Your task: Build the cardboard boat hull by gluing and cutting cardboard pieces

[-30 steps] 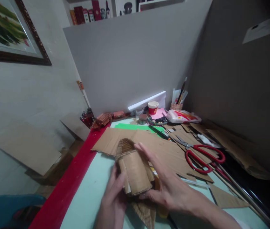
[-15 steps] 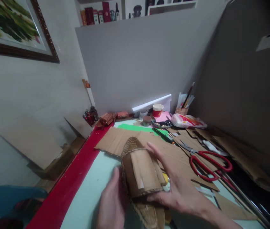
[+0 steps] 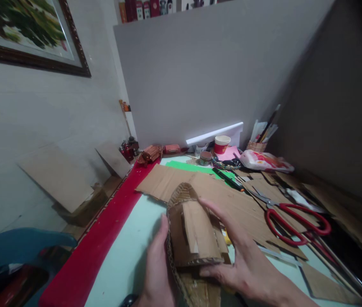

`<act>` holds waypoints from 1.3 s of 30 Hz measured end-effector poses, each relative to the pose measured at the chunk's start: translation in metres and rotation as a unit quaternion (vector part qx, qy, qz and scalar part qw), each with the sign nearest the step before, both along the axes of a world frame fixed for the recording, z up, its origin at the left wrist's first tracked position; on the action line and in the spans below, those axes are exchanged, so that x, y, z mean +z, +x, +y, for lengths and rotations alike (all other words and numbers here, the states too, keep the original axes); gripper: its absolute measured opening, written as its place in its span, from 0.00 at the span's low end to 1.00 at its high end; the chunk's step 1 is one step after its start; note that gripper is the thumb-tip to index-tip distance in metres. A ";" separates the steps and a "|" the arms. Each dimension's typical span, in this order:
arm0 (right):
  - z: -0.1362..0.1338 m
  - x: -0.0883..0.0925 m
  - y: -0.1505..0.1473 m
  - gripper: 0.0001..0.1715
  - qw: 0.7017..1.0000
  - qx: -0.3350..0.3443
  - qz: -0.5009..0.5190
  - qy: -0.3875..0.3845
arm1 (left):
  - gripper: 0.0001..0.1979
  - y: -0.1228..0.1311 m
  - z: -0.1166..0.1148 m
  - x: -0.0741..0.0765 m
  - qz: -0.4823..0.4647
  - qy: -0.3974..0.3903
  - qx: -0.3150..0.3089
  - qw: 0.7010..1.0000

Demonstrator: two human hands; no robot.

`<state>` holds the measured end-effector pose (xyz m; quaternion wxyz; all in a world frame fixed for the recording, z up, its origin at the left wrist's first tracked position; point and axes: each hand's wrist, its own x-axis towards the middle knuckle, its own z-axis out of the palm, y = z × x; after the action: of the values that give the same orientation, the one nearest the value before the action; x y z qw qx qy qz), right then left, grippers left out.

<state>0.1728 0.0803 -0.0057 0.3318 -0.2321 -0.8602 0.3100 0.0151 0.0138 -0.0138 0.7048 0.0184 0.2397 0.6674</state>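
A boat-shaped cardboard model (image 3: 196, 230) with a pointed far end and a curved cardboard cover across its middle is held up in front of me. My left hand (image 3: 160, 264) presses along its left wall, thumb up and the other fingers hidden. On the other side my right hand (image 3: 241, 256) grips the cover, forefinger along its far edge and thumb at its near edge. Beyond the model lies a flat cardboard sheet (image 3: 232, 209). Something yellow (image 3: 226, 236) shows partly behind the model, beside my right hand.
Red-handled scissors (image 3: 296, 221) lie on the right among cardboard scraps. A black utility knife (image 3: 228, 179) rests on green paper (image 3: 187, 166). Farther back stand a red paper cup (image 3: 222, 146) and a brush holder (image 3: 257, 146). A blue chair (image 3: 30, 238) stands at the left.
The view has turned slightly left and down, so the table things sit farther right. Both hands keep hold of the cardboard model, with little change in grip.
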 end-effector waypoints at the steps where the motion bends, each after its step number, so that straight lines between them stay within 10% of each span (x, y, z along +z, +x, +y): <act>1: 0.000 0.000 0.000 0.56 1.000 0.001 0.000 0.002 | 0.29 -0.001 0.000 -0.001 0.001 0.022 -0.008 1.000; 20: -0.012 -0.003 -0.003 0.54 0.999 -0.008 0.006 0.032 | 0.30 -0.005 0.001 0.002 -0.033 0.084 -0.030 0.995; 39: -0.007 -0.005 -0.004 0.54 0.999 0.032 -0.024 0.003 | 0.29 0.000 -0.002 -0.003 0.035 -0.095 0.048 0.994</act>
<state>0.1687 0.0736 -0.0105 0.3014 -0.2112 -0.8759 0.3122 0.0147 0.0120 -0.0168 0.6615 -0.0368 0.3269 0.6739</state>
